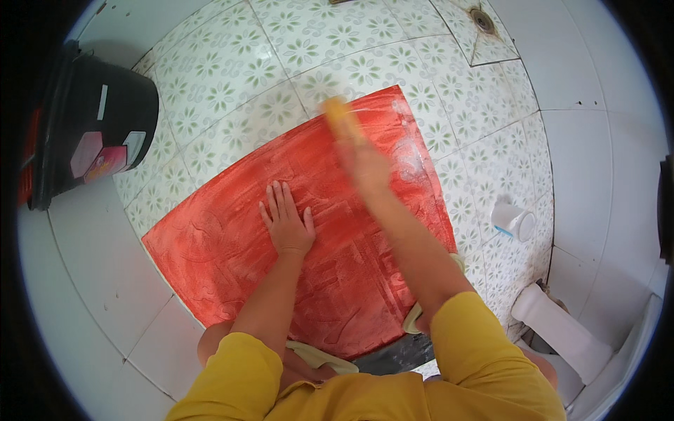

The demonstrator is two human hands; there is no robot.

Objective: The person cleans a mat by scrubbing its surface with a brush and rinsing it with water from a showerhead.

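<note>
A wet red mat (326,252) with a raised pattern lies flat on the patterned tile floor, with whitish suds near its right corner. My left hand (288,221) rests palm down on the mat's middle, fingers spread, holding nothing. Blurred by motion, my right hand (366,160) grips a yellow brush or scrubber (341,116) at the mat's far edge. Its exact kind and its bristles cannot be made out.
A black bucket (116,105) with a label stands at the left wall. On the right, a white plastic container (513,221) is on the floor, near a white sink pedestal (561,331). A round floor drain (482,21) sits at the far right.
</note>
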